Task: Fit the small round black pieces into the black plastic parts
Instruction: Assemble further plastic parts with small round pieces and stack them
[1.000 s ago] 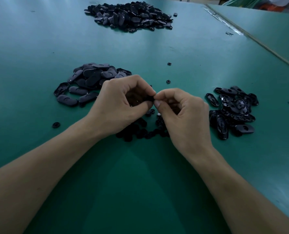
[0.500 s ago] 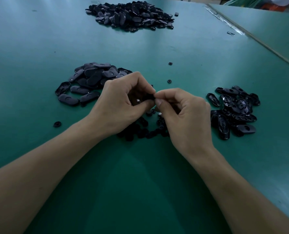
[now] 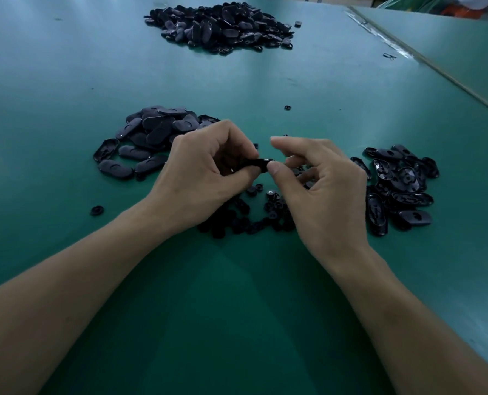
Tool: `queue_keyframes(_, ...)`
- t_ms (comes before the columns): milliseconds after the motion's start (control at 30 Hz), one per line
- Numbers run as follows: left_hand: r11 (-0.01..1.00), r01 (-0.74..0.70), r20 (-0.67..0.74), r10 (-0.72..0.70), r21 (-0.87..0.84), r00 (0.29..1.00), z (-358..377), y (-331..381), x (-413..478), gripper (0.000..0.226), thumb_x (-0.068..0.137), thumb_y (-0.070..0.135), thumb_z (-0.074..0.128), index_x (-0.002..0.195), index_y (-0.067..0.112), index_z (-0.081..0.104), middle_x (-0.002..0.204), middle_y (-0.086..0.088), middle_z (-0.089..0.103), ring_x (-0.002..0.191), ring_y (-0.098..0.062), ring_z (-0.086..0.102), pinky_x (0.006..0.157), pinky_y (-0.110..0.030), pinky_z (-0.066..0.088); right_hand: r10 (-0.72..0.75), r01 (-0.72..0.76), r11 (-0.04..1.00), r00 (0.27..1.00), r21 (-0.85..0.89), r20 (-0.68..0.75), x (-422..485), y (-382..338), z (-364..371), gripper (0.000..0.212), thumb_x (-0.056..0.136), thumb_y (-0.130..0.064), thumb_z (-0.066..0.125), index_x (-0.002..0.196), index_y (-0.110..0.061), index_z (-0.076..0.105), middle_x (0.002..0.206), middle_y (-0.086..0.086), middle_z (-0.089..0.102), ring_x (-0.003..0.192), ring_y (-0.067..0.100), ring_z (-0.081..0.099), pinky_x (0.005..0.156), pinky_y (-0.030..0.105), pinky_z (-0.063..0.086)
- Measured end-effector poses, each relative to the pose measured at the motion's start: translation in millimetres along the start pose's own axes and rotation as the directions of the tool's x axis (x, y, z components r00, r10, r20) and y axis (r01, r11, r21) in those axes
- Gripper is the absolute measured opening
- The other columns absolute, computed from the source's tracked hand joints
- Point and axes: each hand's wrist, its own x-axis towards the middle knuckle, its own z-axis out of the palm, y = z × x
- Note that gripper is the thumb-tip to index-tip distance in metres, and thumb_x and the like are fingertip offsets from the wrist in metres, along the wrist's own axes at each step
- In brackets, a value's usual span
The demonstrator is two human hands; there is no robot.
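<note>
My left hand grips a black oval plastic part between thumb and curled fingers, held above the green table. The thumb tip of my right hand touches the end of that part, while its forefinger is lifted and stretched out above it. Under both hands lies a scatter of small round black pieces. A heap of oval parts lies to the left, and another group of oval parts lies to the right.
A large heap of black parts sits far back on the table. Stray round pieces lie at the left and behind the hands. A seam to a second table runs along the right.
My right hand has opened up: its forefinger lifted off the part and the fingers spread, where before both hands pinched close together. More of the black part now shows between the hands.
</note>
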Motion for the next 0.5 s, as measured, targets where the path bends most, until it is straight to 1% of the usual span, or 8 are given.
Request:
queue_keyframes(33, 1.000, 0.004, 0.011, -0.004, -0.021, 1.000, 0.0, 0.3, -0.2, 0.012, 0.081, 0.011, 0.076, 0.088, 0.014, 0.066, 0.082, -0.002, 0.073, 0.072, -0.023, 0.070, 0.068, -0.041, 0.058, 0.010, -0.010, 1.000, 0.999, 0.003, 0.032, 0.5, 1.2, -0.8, 0.022, 0.088, -0.016, 0.072, 0.108, -0.024, 0.075, 0.095, -0.014, 0.068, 0.088, 0.001, 0.065, 0.080, 0.019, 0.052)
queue_keyframes(100, 0.997, 0.017, 0.032, -0.015, -0.071, 0.999, -0.6, 0.9, -0.2, 0.014, 0.081, 0.006, 0.077, 0.089, 0.010, 0.066, 0.082, -0.004, 0.073, 0.071, -0.024, 0.070, 0.067, -0.036, 0.058, 0.042, -0.047, 0.997, 0.994, 0.055, 0.100, 0.9, 2.5, -1.1, 0.019, 0.089, -0.014, 0.071, 0.104, -0.024, 0.076, 0.094, -0.018, 0.071, 0.091, -0.002, 0.067, 0.084, 0.019, 0.053)
queue_keyframes(167, 0.990, 0.046, 0.046, -0.041, -0.131, 0.998, -1.5, 0.8, 0.1, 0.017, 0.081, 0.002, 0.079, 0.089, 0.010, 0.066, 0.082, -0.004, 0.073, 0.071, -0.020, 0.071, 0.067, -0.027, 0.056, 0.069, -0.086, 0.989, 0.988, 0.122, 0.135, 1.6, 2.9, -1.7, 0.022, 0.088, -0.010, 0.071, 0.099, -0.028, 0.075, 0.090, -0.020, 0.072, 0.088, -0.001, 0.069, 0.084, 0.021, 0.054)
queue_keyframes(233, 0.986, 0.065, 0.053, -0.057, -0.156, 0.997, -2.1, 0.6, 0.5, 0.018, 0.081, 0.000, 0.079, 0.090, 0.010, 0.067, 0.084, -0.004, 0.074, 0.073, -0.013, 0.071, 0.070, -0.022, 0.055, 0.092, -0.116, 0.979, 0.985, 0.167, 0.147, 2.7, 3.8, -2.4, 0.024, 0.086, -0.008, 0.073, 0.095, -0.031, 0.072, 0.087, -0.016, 0.074, 0.086, 0.003, 0.070, 0.084, 0.026, 0.056)
queue_keyframes(300, 0.985, 0.069, 0.049, -0.062, -0.160, 0.997, -2.2, 0.3, 0.9, 0.019, 0.081, 0.000, 0.080, 0.094, 0.009, 0.068, 0.086, -0.005, 0.074, 0.076, -0.014, 0.072, 0.073, -0.022, 0.056, 0.102, -0.129, 0.975, 0.983, 0.181, 0.149, 3.1, 4.8, -2.6, 0.022, 0.086, -0.009, 0.074, 0.094, -0.030, 0.071, 0.084, -0.013, 0.073, 0.083, 0.005, 0.070, 0.083, 0.028, 0.057)
queue_keyframes(367, 0.983, 0.073, 0.041, -0.067, -0.168, 0.997, -2.8, 0.3, 1.4, 0.020, 0.081, 0.001, 0.080, 0.096, 0.008, 0.070, 0.088, -0.006, 0.075, 0.079, -0.016, 0.073, 0.075, -0.023, 0.057, 0.103, -0.129, 0.975, 0.984, 0.180, 0.148, 2.9, 4.6, -2.3, 0.019, 0.086, -0.011, 0.074, 0.094, -0.027, 0.071, 0.082, -0.013, 0.072, 0.080, 0.005, 0.069, 0.080, 0.026, 0.056)
queue_keyframes(500, 0.988, 0.067, 0.040, -0.062, -0.140, 0.997, -3.5, 2.2, 1.8, 0.022, 0.080, 0.001, 0.081, 0.097, 0.009, 0.072, 0.091, -0.001, 0.076, 0.081, -0.012, 0.074, 0.077, -0.021, 0.057, 0.110, -0.140, 0.973, 0.980, 0.183, 0.163, 2.7, 2.9, -2.4, 0.021, 0.085, -0.010, 0.074, 0.090, -0.029, 0.068, 0.078, -0.013, 0.070, 0.074, 0.003, 0.067, 0.074, 0.021, 0.055)
